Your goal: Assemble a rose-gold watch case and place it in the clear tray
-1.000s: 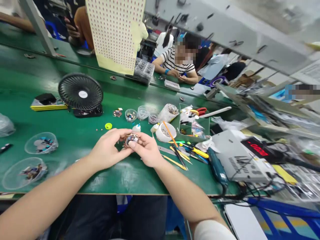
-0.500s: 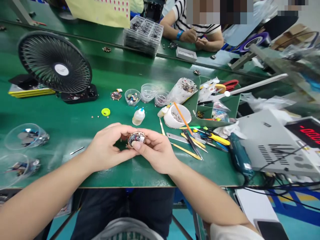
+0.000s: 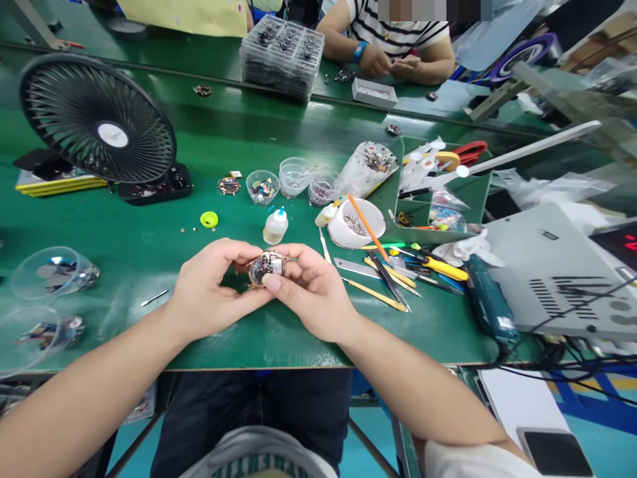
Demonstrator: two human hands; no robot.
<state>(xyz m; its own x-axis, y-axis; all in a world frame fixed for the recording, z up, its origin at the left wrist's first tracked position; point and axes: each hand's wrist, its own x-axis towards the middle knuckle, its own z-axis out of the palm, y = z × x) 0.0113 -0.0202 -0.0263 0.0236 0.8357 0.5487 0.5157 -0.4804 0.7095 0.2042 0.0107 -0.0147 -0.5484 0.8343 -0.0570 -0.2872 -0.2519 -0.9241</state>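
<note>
The right hand (image 3: 318,295) hides part of the round assembly (image 3: 269,265); red-digit display (image 3: 618,247) cut off at right, lower clear tub (image 3: 27,357) at left, yellow sheet (image 3: 184,14) at top

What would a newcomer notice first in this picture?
Probably a large round black fan, at left on the green bench, stands out. Next comes a small round copper-rimmed device, held at front centre by left hand and right hand. To its right, an orange stick slants across a round white bowl.

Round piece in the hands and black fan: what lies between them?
Head view: the left hand, holding the round piece, then a yellow-green item and tiny bits before the black fan.
</note>
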